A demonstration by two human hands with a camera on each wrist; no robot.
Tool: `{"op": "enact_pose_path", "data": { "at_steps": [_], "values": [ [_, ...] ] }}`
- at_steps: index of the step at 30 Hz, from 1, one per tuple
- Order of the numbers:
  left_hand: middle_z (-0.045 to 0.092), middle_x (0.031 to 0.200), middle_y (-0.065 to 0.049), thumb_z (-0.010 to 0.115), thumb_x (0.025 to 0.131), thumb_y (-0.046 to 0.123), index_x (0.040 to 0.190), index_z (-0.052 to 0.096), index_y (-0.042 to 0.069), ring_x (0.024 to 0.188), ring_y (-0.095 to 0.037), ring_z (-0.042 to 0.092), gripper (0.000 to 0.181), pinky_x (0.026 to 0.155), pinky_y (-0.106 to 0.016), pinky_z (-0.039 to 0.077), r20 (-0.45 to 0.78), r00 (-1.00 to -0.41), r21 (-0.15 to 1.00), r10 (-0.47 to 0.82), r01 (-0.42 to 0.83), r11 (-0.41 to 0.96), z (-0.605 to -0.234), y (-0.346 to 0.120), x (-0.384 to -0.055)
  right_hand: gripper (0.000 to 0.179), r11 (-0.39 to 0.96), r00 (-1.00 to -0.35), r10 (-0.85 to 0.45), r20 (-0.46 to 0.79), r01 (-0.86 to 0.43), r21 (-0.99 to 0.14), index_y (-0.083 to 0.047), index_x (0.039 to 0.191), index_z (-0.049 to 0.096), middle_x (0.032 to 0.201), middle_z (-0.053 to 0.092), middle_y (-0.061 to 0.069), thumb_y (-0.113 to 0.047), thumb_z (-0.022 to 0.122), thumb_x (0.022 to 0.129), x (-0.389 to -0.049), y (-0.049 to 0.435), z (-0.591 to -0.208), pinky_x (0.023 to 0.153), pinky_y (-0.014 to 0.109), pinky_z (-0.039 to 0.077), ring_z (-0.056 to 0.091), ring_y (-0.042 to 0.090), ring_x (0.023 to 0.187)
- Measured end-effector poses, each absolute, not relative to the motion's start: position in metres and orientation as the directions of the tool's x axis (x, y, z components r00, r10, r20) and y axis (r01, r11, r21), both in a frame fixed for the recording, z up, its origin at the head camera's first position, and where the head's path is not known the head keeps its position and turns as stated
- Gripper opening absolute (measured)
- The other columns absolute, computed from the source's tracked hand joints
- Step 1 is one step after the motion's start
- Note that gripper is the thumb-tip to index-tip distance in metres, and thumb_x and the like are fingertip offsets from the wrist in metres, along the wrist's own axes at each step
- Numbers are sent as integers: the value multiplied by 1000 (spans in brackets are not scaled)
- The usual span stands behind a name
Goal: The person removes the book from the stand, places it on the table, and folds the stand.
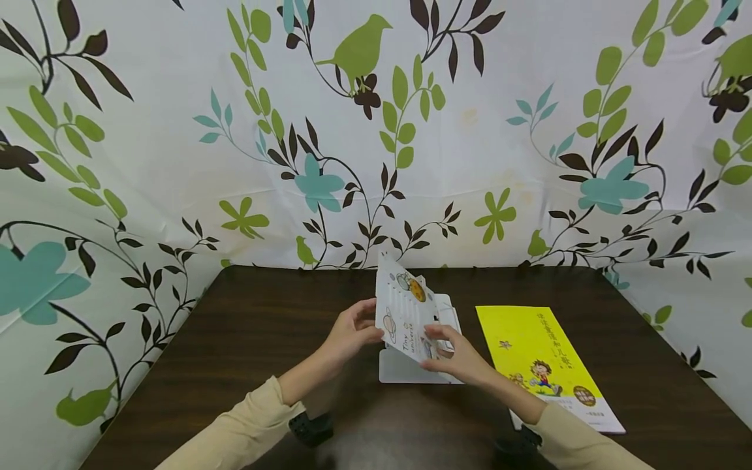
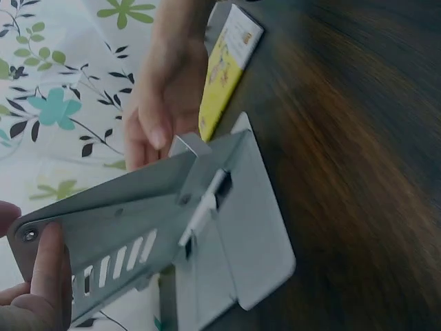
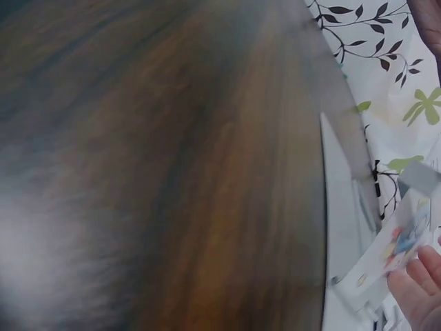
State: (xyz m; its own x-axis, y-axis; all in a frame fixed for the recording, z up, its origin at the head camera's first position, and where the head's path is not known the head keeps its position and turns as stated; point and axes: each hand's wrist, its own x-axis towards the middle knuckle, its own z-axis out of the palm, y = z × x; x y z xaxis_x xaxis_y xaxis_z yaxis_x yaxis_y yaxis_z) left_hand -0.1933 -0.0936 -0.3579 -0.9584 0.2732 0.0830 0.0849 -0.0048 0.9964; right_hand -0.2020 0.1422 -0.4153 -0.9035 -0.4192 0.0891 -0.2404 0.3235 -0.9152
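Observation:
A white metal folding stand (image 1: 402, 310), printed with planets and the words Tiny Universe, is on the table with its panel tilted up. Its flat base plate (image 1: 405, 371) lies beneath. My left hand (image 1: 352, 329) pinches the panel's left edge; in the left wrist view, a finger (image 2: 49, 265) presses the plain grey back beside a round rivet. Slots and a hinged support (image 2: 207, 214) show on that side. My right hand (image 1: 464, 358) has its fingers against the printed face near the lower right edge, thumb and forefinger spread apart.
A yellow and white book (image 1: 529, 346) with a cartoon child on its cover lies to the right, partly under my right forearm. The dark wooden table (image 1: 264, 313) ends at a patterned cloth (image 1: 458, 130) with leaves and birds.

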Motion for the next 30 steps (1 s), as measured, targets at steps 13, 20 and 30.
{"op": "enact_pose_path", "data": {
  "at_steps": [13, 20, 30],
  "values": [
    [47, 116, -27, 57, 73, -15, 126, 39, -14, 85, -18, 61, 56, 72, -32, 54, -37, -977, 999, 208, -29, 40, -394, -131, -191, 43, 394, -885, -460, 74, -278, -876, 5, 117, 52, 106, 57, 17, -4, 68, 78, -198, 153, -430, 83, 37, 50, 53, 29, 95],
    [48, 115, -28, 58, 71, -16, 123, 40, -17, 88, -23, 61, 55, 70, -33, 54, -80, -974, 993, 214, -58, 107, -417, -142, -190, 35, 420, -887, -455, 76, -289, -860, 6, 110, 56, 101, 61, 16, 2, 66, 77, -197, 150, -435, 81, 37, 50, 56, 25, 89],
    [49, 110, -30, 60, 70, -16, 120, 39, -22, 87, -27, 62, 56, 69, -33, 54, -87, -959, 987, 270, -46, 155, -432, -149, -191, 32, 440, -907, -417, 64, -263, -858, 6, 106, 59, 99, 62, 15, 2, 67, 76, -195, 146, -435, 80, 35, 51, 57, 23, 86]
  ]
}}
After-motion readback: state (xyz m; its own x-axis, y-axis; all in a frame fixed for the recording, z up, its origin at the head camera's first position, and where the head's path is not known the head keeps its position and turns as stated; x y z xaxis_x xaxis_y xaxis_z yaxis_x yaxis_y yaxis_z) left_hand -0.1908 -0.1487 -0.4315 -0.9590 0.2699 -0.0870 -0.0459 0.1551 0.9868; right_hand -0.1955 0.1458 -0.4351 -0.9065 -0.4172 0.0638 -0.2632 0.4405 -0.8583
